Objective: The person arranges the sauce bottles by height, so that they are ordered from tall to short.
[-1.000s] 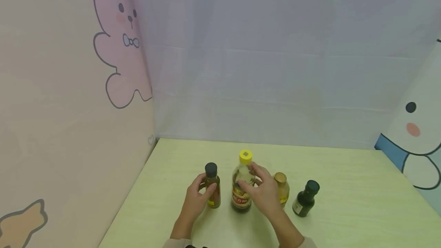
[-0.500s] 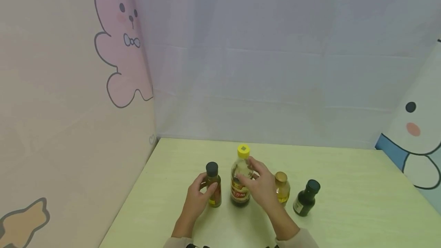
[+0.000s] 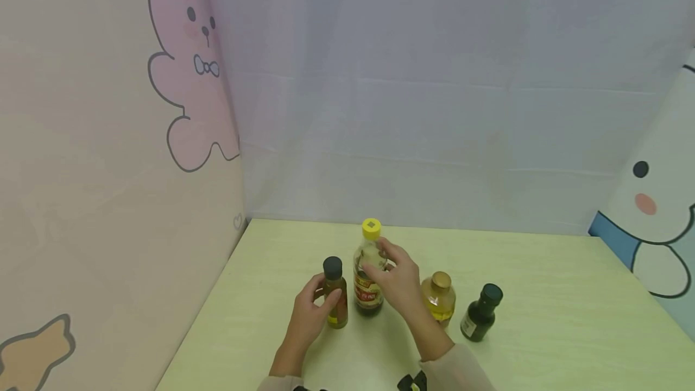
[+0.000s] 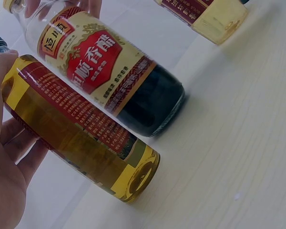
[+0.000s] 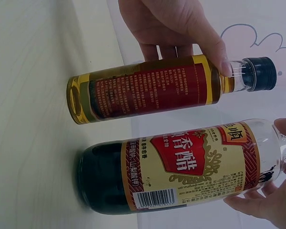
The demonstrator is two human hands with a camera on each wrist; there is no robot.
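Now the tall bottle has been moved left and to the far side, close beside the oil bottle on its left. It is gripped near its neck by the right hand; the oil bottle is held by the left hand. More of the round bottle has been uncovered. Whether the table is touched by the tall bottle cannot be told. Its yellow cap is cut off in the right wrist view. Dark liquid is held in its smooth, clear glass.
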